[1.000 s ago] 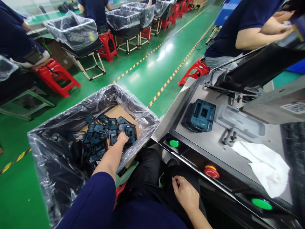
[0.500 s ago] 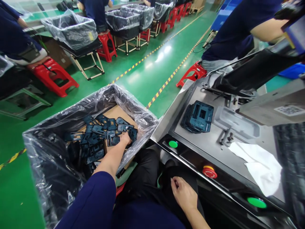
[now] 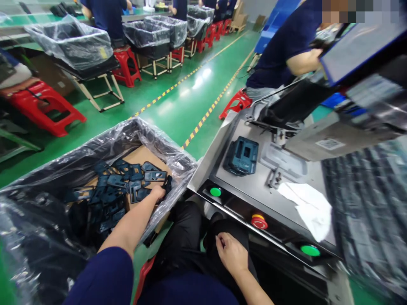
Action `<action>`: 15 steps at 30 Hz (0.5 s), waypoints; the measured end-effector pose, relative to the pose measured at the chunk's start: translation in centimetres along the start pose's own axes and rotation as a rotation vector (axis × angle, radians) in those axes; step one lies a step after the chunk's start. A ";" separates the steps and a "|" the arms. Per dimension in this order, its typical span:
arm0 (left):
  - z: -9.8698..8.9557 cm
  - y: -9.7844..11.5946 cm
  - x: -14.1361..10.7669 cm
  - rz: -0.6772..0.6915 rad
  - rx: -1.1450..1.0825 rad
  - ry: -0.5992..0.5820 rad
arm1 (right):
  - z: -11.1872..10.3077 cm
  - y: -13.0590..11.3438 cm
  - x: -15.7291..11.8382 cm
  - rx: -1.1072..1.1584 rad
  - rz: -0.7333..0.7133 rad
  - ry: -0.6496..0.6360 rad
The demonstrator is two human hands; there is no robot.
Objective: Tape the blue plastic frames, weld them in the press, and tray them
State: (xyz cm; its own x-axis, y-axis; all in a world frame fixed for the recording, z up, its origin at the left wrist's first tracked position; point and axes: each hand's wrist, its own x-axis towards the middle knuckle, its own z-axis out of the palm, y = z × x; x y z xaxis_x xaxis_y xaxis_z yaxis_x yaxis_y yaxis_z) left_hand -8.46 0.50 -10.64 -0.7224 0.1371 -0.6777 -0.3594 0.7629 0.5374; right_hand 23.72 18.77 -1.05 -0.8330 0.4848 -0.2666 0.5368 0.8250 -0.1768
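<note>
My left hand (image 3: 158, 193) reaches down inside the lined bin at its near right side, its fingers closed at the edge of a dark plastic housing (image 3: 167, 183) that is mostly hidden and blurred. Around it lies a jumbled heap of dark teal plastic housings (image 3: 116, 181), several with rectangular cut-outs. My right hand (image 3: 233, 255) rests on my thigh, fingers curled in, and nothing shows in it. To its upper right, a small stack of similar housings (image 3: 242, 156) sits on the machine's metal table (image 3: 219, 171).
Clear plastic lines the black bin (image 3: 63, 154), with cardboard inside. Beside the grey fixture (image 3: 284, 161) lies a white cloth (image 3: 310, 207). Green buttons (image 3: 216, 192) and a red emergency stop (image 3: 259, 221) line the front panel. Dark parts stack at right (image 3: 359, 212). A co-worker (image 3: 282, 51) sits behind the machine.
The view has swung to the right, so the bin and table appear further left. My left hand stays in the bin, with the dark housing now lower and less visible. My right hand stays curled.
</note>
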 end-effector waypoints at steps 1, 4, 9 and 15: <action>-0.4 0.0 -0.5 -0.038 -0.057 -0.006 | -0.2 -0.1 -0.1 0.004 -0.001 0.005; -2.4 -0.2 -2.2 -0.090 -0.239 0.028 | -0.6 -0.6 -0.2 0.028 0.014 0.024; -6.8 -0.8 -7.5 0.018 -0.495 0.112 | -1.3 -0.8 0.0 0.236 0.116 -0.030; -6.2 -0.9 -18.2 0.418 -0.557 -0.060 | -3.8 -3.6 0.1 1.184 0.124 -0.328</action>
State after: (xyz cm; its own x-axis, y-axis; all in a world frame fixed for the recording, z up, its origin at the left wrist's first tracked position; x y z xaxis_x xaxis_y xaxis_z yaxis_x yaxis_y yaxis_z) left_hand 1.33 -6.59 4.31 -0.8379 0.3957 -0.3760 -0.3193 0.2033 0.9256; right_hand 21.20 16.94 3.13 -0.7861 0.3045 -0.5378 0.5429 -0.0757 -0.8364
